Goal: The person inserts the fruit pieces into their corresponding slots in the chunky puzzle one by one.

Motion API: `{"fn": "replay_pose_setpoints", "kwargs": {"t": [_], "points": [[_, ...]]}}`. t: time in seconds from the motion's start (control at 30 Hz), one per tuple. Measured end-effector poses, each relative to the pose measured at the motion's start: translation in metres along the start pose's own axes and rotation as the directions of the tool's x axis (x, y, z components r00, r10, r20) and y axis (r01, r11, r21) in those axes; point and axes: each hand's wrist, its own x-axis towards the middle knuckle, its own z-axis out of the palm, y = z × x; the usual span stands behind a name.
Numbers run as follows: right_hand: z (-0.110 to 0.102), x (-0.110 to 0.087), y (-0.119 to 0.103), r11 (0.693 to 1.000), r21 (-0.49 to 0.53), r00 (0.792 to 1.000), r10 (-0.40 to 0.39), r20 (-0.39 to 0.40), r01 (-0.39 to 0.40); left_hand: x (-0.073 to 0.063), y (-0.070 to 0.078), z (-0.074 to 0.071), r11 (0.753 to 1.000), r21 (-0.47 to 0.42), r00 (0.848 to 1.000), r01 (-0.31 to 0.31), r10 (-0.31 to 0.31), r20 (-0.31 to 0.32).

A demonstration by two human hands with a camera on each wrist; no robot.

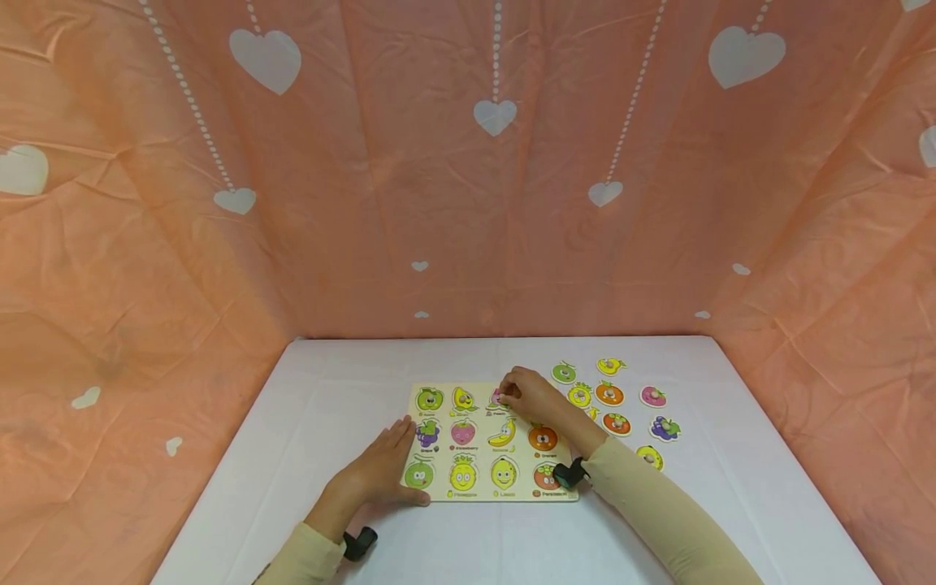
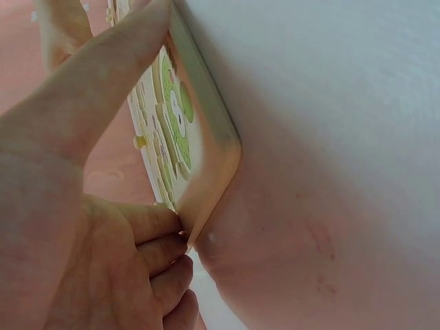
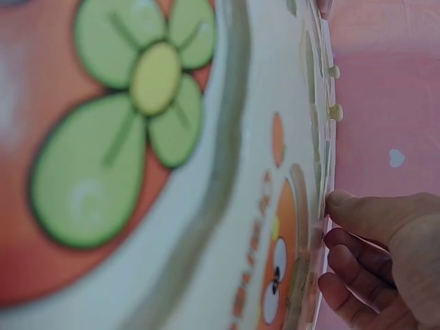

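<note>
A wooden fruit puzzle board lies on the white table, its fruit pictures arranged in rows. My left hand rests at its lower left corner, fingers along the left edge and thumb by the front edge. In the left wrist view, the fingers touch the board's rim. Over the top row, my right hand pinches a pink peach piece at the peach spot; the fingers partly cover it. The right wrist view shows the thumb and fingertips close to the board surface. Knobbed apple and pear pieces sit to the left.
Loose fruit pieces lie right of the board: a green melon, a pineapple, an orange, a strawberry-coloured one, grapes, a lemon and others. A peach-coloured curtain with hearts surrounds the table.
</note>
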Motion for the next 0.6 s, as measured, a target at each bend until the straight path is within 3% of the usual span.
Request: {"fn": "replay_pose_setpoints", "kwargs": {"t": [0.6], "points": [[0.0008, -0.0002, 0.0002, 1.0, -0.003, 1.0, 0.027, 0.006, -0.027, -0.0014, -0.0005, -0.0002, 1.0, -0.013, 1.0, -0.011, 0.011, -0.001]]}}
